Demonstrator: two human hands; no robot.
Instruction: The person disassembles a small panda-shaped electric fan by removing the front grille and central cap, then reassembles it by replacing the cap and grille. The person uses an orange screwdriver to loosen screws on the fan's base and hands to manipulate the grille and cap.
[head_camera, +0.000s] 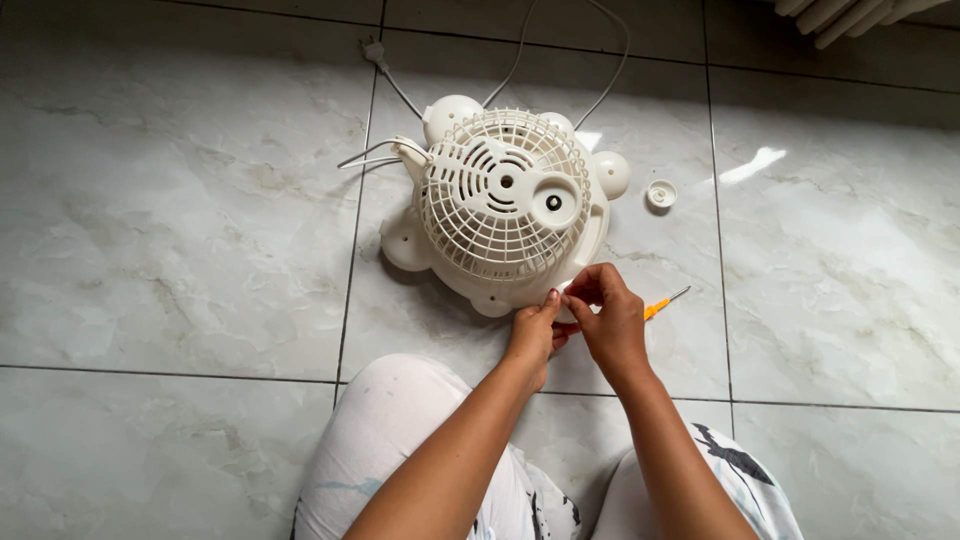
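Observation:
A cream plastic fan housing (500, 200) with a round grille lies face up on the tiled floor. My left hand (533, 332) and my right hand (606, 322) meet at its near rim, fingertips pinched together on a small part there that I cannot make out. Just right of my right hand lies a small screwdriver (664, 302) with an orange handle, partly hidden by that hand. A small round white cap (661, 193) sits on the floor to the right of the housing.
A white power cord (520, 50) loops away from the housing to a plug (374, 51) at the back left. My knees in pale printed trousers (400, 430) are at the bottom. Pale slats (850, 12) show at the top right corner.

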